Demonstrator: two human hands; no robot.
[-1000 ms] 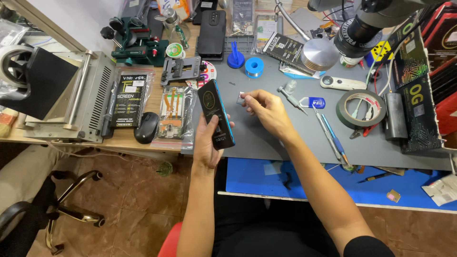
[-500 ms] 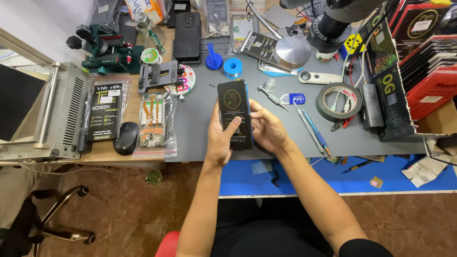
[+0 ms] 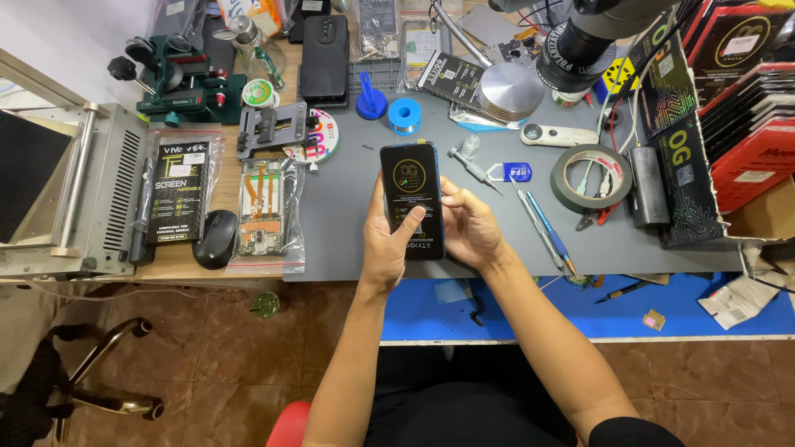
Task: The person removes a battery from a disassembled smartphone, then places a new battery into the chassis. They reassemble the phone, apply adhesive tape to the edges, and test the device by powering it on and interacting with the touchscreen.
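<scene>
Two hands hold one black rectangular smartphone [image 3: 411, 201] above the grey mat on the worktop [image 3: 348, 194]: left hand [image 3: 387, 242] clasps its lower edge, thumb on the film-covered screen; right hand [image 3: 465, 225] grips the right side. Assembly appears finished, film unpeeled. Half a second ago the phone sat slightly tilted; now it is upright

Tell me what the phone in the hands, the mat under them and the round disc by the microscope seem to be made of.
Phone, held by left hand and right hand: a dark, glossy face, likely glass or film; it reflects light. Mat: matte grey, probably silicone or rubber; no glare. Disc: brushed silvery metal, judging by its sheen.
</scene>
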